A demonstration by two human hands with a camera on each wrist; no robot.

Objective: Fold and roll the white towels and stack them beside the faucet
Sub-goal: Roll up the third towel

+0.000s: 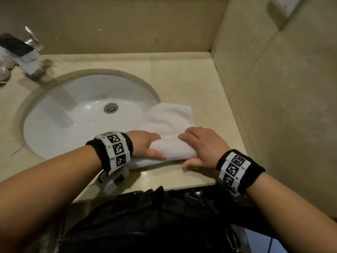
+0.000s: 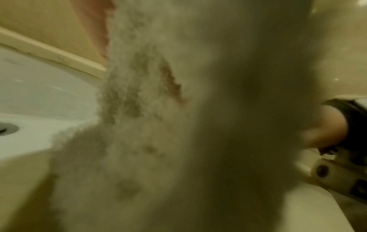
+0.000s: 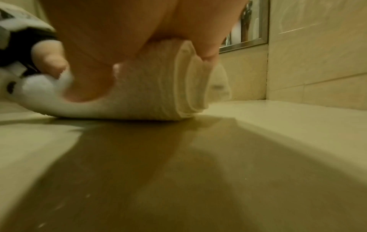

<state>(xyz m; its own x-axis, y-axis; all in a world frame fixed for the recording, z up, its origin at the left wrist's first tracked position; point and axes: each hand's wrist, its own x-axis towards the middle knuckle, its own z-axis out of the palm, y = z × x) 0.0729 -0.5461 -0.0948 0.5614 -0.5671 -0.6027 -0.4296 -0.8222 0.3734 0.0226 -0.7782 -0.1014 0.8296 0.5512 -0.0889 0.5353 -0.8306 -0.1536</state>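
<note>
The table [image 1: 191, 75] is a beige stone top set into a corner of tiled wall, and its flat, bare stretch to the right of the sink [image 1: 76, 114] is likely why the rolling is done here rather than over the basin. The sink takes up most of the left, so the white towel [image 1: 169, 128] lies at its right rim, one corner just lapping over the edge. Its far half is flat on the stone; its near end is already wound into a roll under both hands, which suggests the step in hand is rolling away from the body.

The faucet [image 1: 27, 55] stands well apart at the far left, with what may be finished rolls beside it, though that corner is too blurred to be sure.

The left hand [image 1: 145, 145] is curled round the roll's left end, thumb underneath. The right hand [image 1: 198, 145] grips the right end, fingers over the top and thumb at the near side; the right wrist view shows the spiral layers there. Holding both ends probably keeps the roll even and tight.
</note>
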